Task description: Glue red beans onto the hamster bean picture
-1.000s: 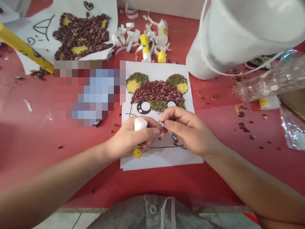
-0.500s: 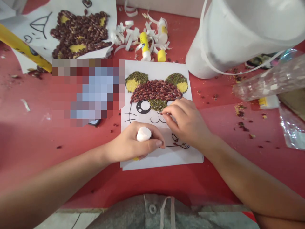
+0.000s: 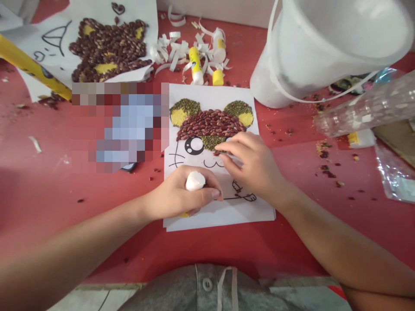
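Left hand (image 3: 181, 192) closes tight around a glue stick (image 3: 195, 181); right hand (image 3: 251, 166) pinches at the seed picture (image 3: 210, 125), hold unclear.

Grey ribbed garment (image 3: 168, 289) at bottom of view, round grey button (image 3: 207, 284) on it, pale flat drawstring (image 3: 225, 287) hanging just beside the button. Left forearm (image 3: 71, 246) and right forearm (image 3: 333, 246) bare; left hand (image 3: 181, 192) and right hand (image 3: 251, 168) bare too, short fingernails (image 3: 215, 194).
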Tool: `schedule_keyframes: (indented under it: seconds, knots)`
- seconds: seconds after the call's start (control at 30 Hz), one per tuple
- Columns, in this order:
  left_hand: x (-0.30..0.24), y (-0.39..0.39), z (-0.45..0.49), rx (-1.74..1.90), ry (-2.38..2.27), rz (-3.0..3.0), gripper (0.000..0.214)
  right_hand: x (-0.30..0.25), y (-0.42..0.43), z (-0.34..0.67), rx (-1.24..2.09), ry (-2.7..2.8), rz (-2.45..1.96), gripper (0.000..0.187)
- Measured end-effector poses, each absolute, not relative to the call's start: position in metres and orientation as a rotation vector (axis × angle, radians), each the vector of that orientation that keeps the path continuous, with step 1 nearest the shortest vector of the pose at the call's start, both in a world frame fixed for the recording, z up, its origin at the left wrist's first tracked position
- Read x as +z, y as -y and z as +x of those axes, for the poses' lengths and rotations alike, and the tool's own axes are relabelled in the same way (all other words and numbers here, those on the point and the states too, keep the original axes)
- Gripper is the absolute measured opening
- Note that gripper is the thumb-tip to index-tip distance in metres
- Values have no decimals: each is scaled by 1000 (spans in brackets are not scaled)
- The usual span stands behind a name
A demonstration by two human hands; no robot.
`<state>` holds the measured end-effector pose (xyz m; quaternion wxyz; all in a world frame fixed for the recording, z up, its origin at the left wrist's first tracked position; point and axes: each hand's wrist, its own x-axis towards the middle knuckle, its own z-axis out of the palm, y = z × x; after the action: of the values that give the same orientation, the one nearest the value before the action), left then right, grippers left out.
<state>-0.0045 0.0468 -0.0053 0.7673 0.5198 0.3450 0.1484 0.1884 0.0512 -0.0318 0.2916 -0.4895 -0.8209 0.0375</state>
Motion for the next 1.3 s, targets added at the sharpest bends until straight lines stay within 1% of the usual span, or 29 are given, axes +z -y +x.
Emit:
schedule_keyframes:
  seconds: [0.1,0.23,0.43,0.53,0.6,0.73,0.8,0.87,0.9,0.97,1.07,1.13,1.3]
  knots:
    - [-5,-47,-4,318,-755,1117,16,-30,-50,195,106,2155,-1247,23]
    - [-5,-48,-4,310,-758,1128,17,-30,-47,200,18,2301,-1217,29]
    - [-4,-49,-3,300,-775,1130,17,-31,-45,200,-141,2451,-1193,29]
    - [-4,-49,-3,307,-772,1116,17,-33,-45,199,-143,2449,-1175,27]
    - [-4,-49,-3,322,-769,1099,16,-33,-44,197,-67,2389,-1160,27]
    - [-6,-49,-4,336,-764,1038,12,-28,-44,194,214,2102,-1208,28]
    - [-8,-49,-4,351,-751,995,11,-25,-45,195,337,1879,-1282,20]
    - [-10,-49,-5,369,-734,940,8,-23,-46,196,441,1640,-1317,6]
    - [-11,-49,-5,377,-730,912,6,-23,-47,197,501,1539,-1318,5]
    - [-12,-50,-5,382,-730,860,3,-23,-48,198,638,1404,-1302,12]
    - [-12,-53,-3,390,-718,769,3,-22,-46,197,805,1360,-1309,8]
    - [-11,-54,-2,414,-704,706,3,-19,-44,195,856,1386,-1316,6]
    - [-9,-54,2,523,-710,630,4,-11,-40,194,967,1482,-1253,23]
